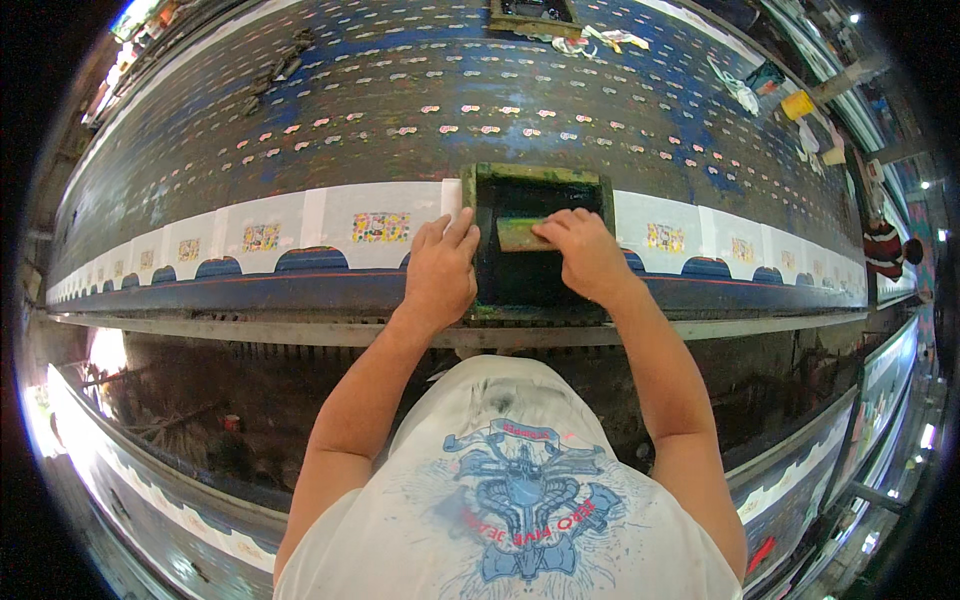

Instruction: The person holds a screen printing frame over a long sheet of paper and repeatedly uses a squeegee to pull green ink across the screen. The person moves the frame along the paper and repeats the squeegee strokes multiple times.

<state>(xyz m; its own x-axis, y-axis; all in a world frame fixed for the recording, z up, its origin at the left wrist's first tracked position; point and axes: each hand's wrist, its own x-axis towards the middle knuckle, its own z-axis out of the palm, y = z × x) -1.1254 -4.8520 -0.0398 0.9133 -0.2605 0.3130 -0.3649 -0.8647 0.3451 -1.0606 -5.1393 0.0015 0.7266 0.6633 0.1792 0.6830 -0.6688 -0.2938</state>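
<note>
A dark rectangular printing screen point(535, 175) with a worn wooden frame lies in front of me, over a row of white cloth pieces point(325, 210). My left hand point(440, 270) is at the frame's left side, its fingers closed over the rail. Inside the frame, my right hand point(588, 255) grips the right end of a squeegee point(517, 236), a flat greenish-brown bar lying crosswise on the dark mesh. The squeegee's lower edge and the cloth beneath the screen are hidden. Colourful printed patches point(381, 227) show on the cloth to either side.
The long dark table point(330, 160) carries rows of small pale marks. Another framed screen point(533, 15) sits at the far side beside crumpled rags point(610, 40). A yellow container point(797, 105) stands far right, and a person point(885, 248) is at the right edge. Another table point(180, 500) lies behind me.
</note>
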